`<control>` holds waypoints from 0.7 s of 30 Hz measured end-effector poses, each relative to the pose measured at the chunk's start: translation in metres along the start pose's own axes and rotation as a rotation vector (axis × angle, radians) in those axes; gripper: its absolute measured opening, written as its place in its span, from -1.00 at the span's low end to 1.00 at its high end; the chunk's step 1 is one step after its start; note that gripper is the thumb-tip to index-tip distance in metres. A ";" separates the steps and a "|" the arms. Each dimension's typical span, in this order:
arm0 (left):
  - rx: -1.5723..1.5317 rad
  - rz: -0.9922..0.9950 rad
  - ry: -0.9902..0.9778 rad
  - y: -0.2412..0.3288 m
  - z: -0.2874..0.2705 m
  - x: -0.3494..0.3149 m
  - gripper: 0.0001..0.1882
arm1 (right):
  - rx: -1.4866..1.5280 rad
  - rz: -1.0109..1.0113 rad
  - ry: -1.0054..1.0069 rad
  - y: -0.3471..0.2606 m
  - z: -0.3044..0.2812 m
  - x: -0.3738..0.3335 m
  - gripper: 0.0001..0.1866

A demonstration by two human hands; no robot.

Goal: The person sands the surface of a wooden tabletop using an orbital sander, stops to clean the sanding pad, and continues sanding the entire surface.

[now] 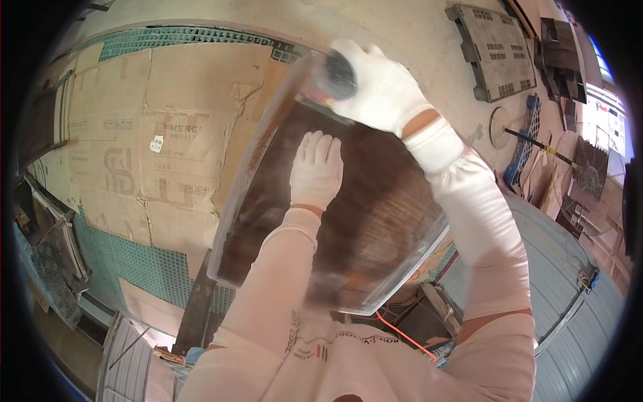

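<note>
A dark brown rectangular panel with pale edges lies in front of me, dusty and streaked with lighter brown at its right side. My left hand, in a white glove, lies flat on it with the fingers stretched out and holds nothing. At the panel's far edge, my white-gloved right hand is closed around a sander with a round black top. Some red shows low on the sander. Motion blurs it, and my hand hides part of its body.
Flattened cardboard covers green grating to the left. An orange hose runs below the panel's near edge. A grey pallet is at the far right, above a disc on a rod. Grey corrugated sheeting lies to the right.
</note>
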State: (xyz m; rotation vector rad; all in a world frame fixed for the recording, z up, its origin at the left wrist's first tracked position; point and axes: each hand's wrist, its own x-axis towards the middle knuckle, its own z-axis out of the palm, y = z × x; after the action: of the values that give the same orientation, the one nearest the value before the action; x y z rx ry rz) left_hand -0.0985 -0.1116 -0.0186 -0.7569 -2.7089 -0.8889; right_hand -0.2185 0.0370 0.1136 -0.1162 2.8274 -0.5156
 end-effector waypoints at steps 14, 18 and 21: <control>0.053 0.004 0.067 -0.010 0.005 -0.005 -0.65 | 0.115 0.372 0.070 0.101 -0.007 -0.148 -0.21; 0.040 -0.001 0.037 -0.005 0.005 -0.005 -0.63 | 0.092 0.333 0.132 0.101 0.000 -0.156 -0.17; 0.041 0.011 0.023 -0.007 0.001 -0.002 -0.65 | 0.073 0.203 0.128 0.066 0.004 -0.099 -0.24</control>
State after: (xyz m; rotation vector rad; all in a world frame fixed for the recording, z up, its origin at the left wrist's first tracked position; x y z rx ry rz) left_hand -0.1004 -0.1168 -0.0235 -0.7476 -2.6924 -0.8312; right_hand -0.1245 0.1102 0.1107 0.2228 2.8952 -0.5983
